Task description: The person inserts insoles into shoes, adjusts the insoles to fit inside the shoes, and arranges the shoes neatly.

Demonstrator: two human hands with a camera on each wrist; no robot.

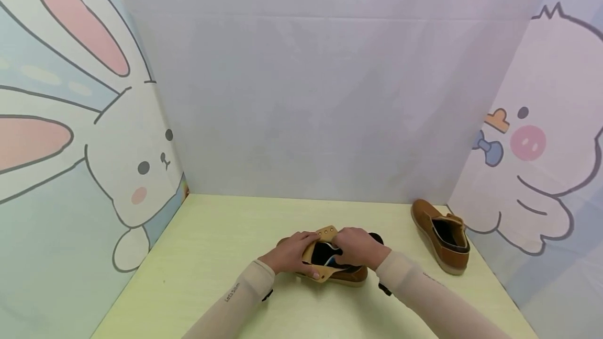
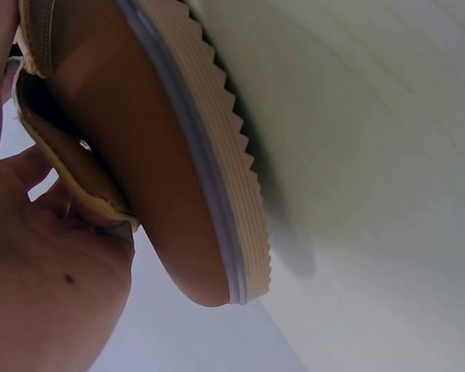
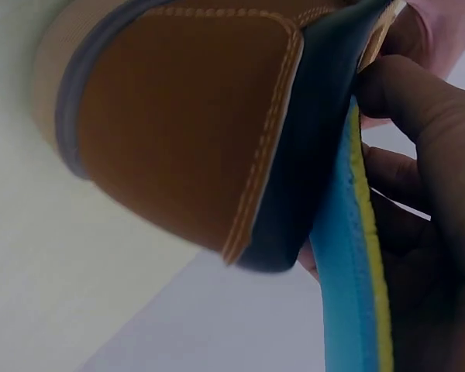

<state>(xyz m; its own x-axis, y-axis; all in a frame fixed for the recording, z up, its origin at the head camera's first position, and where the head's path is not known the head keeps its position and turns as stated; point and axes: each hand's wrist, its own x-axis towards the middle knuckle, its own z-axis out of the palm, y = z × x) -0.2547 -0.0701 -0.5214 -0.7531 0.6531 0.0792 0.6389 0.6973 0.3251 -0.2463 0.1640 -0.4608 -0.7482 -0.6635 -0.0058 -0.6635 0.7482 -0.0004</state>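
A brown shoe [image 1: 350,278] with a pale ridged sole is on the table, its toe to the left and its laceless eyelet flaps spread wide. My left hand [image 1: 293,252] holds it at the flaps, fingers on the far one and thumb on the near one. In the left wrist view the palm lies close to the tan flap [image 2: 77,174]. My right hand [image 1: 359,247] pinches an insole [image 3: 342,256], blue with a yellow layer, at the shoe's opening. It runs along the dark heel collar [image 3: 306,147], its front part hidden inside the shoe.
A second brown shoe [image 1: 435,242] stands at the right of the pale yellow table [image 1: 212,255], near the side wall. A grey-white backdrop [image 1: 301,109] rises behind, with cartoon-printed panels at left and right.
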